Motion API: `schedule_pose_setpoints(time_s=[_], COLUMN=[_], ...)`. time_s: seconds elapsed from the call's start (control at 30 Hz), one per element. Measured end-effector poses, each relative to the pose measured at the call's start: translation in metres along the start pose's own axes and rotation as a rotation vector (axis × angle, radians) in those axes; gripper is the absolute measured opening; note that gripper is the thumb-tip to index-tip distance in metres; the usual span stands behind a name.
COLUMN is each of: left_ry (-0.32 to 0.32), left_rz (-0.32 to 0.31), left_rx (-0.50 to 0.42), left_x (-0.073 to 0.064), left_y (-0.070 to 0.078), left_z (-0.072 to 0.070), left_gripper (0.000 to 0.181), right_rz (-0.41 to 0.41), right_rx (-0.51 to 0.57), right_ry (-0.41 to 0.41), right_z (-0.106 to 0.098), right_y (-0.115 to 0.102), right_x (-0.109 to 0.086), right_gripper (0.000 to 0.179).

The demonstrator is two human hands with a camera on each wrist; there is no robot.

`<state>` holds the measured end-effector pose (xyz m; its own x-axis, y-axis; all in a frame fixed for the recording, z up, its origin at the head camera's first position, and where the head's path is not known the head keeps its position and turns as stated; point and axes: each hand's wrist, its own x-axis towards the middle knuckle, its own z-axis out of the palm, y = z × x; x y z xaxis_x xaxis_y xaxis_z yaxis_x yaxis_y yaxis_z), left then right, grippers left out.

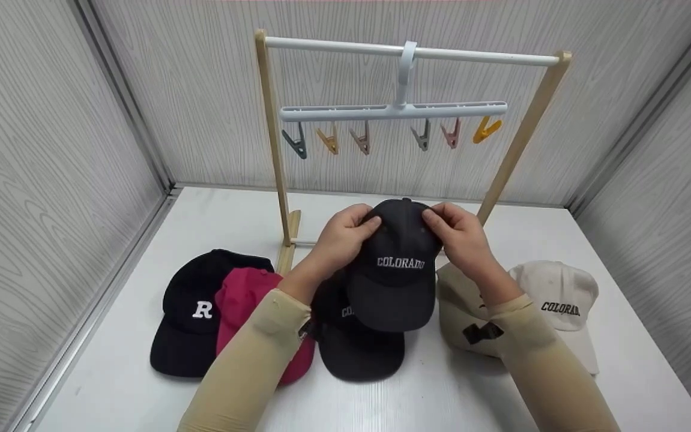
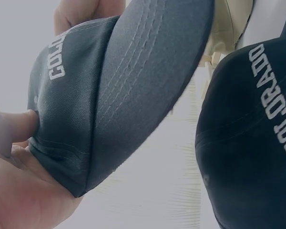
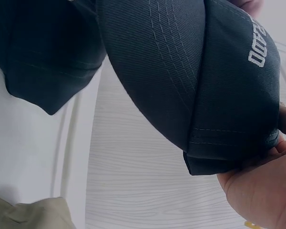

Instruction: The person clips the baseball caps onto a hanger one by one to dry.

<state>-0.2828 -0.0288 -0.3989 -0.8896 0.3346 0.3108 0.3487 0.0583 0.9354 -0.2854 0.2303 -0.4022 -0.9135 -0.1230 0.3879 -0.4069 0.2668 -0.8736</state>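
A dark baseball cap (image 1: 397,240) with white COLORADO lettering is held up in both hands, its brim hanging toward me. My left hand (image 1: 345,237) grips the crown's left side, thumb in front. On the crown's other side, my right hand (image 1: 460,237) pinches the fabric in the same way. Beneath it on the table lies a second dark COLORADO cap (image 1: 360,354), partly covered by the held one. The left wrist view shows the held cap's brim (image 2: 138,71) beside that second cap (image 2: 248,138). Fingers behind the crown are mostly hidden.
A wooden rack (image 1: 273,132) carries a white hanger (image 1: 393,111) with several coloured clips (image 1: 362,141). At left lie a black cap (image 1: 186,312) marked R and a magenta cap (image 1: 243,294). A khaki cap (image 1: 459,312) and a cream cap (image 1: 561,288) lie at right.
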Motion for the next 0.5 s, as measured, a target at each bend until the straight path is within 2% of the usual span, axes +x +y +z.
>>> schedule_pose_setpoints(time_s=[0.27, 0.5], left_ry=[0.036, 0.05], left_rz=[-0.013, -0.022], left_rx=[-0.013, 0.02], left_x=[0.012, 0.022], left_y=[0.001, 0.003], left_z=[-0.003, -0.005], left_gripper=[0.022, 0.027], right_rz=[0.014, 0.027], right_rx=[-0.03, -0.03], right_ry=[0.012, 0.019], right_z=[-0.002, -0.003], right_y=[-0.004, -0.004], right_x=[0.012, 0.023], right_gripper=[0.026, 0.026])
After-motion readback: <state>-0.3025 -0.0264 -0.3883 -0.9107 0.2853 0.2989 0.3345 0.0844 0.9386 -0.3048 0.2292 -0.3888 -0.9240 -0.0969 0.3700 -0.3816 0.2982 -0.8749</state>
